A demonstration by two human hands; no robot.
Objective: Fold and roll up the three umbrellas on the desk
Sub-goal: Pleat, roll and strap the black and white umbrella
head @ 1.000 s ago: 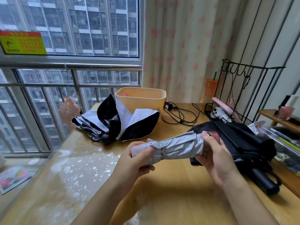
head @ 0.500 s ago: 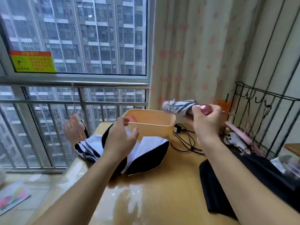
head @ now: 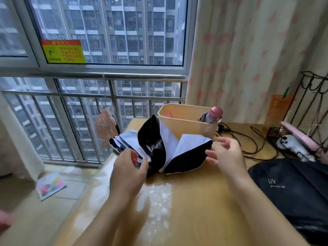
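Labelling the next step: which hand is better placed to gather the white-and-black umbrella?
Left, probably. The left hand seems to pinch the white-and-black umbrella at its middle folds. The right hand is open at the right panel's edge, holding nothing.

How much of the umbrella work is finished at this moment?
Done: one grey umbrella stands rolled in the bin. In hand: the left hand pinches the white umbrella, loose on the desk; the right hand is open beside it. Left: that one and the black umbrella, unrolled.
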